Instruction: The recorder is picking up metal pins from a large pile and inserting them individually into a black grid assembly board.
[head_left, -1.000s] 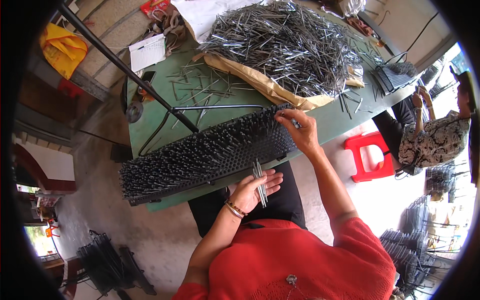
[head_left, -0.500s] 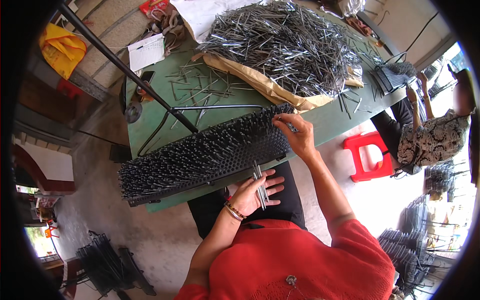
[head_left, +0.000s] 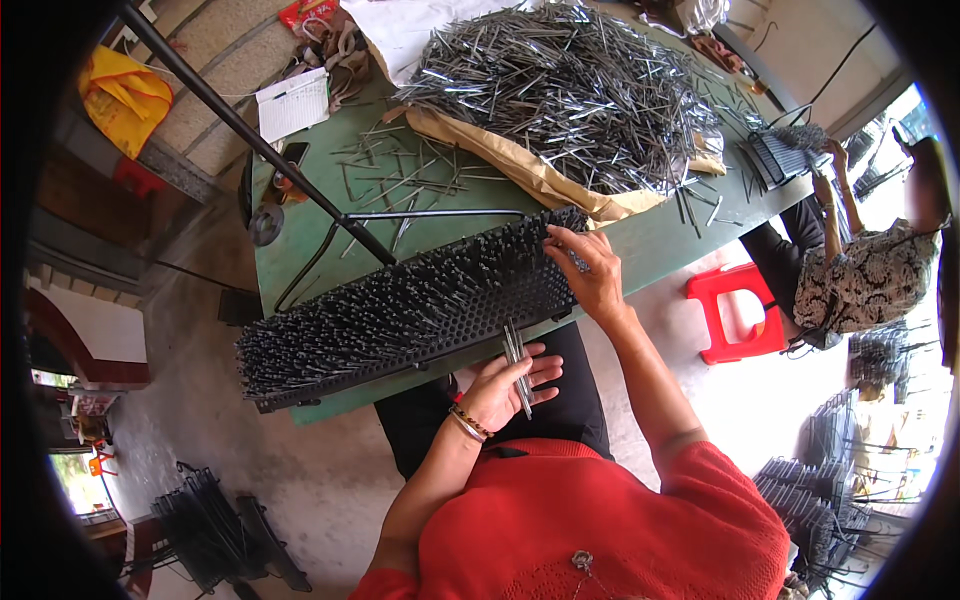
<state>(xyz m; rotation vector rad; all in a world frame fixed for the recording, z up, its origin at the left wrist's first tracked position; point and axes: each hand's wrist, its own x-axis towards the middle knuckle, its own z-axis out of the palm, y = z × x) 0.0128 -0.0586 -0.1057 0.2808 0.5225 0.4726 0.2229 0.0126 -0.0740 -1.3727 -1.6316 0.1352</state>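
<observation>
A long black perforated rack (head_left: 400,357) lies along the near edge of the table, slanting up to the right. Thin metal rods (head_left: 350,300) stand upright in most of its holes; a strip of bare holes shows at the front right. Below that strip, my left hand (head_left: 497,392) is palm up, its thumb pressing a small bundle of metal rods (head_left: 519,372) across the fingers. My right hand (head_left: 592,275) is over the rack's right end, thumb and forefinger bent toward each other at the rods. Whatever lies between those fingertips is too small to make out.
A big heap of loose metal rods (head_left: 570,90) lies on brown paper (head_left: 500,150) on the green table (head_left: 660,240). A black metal bar (head_left: 260,145) rises behind the rack. A red stool (head_left: 735,312) and a seated co-worker (head_left: 870,270) are at the right.
My right hand has shifted slightly, its fingers still over the rack's right end. My left fingers have curled a little around the rods. The rack has stayed in place.
</observation>
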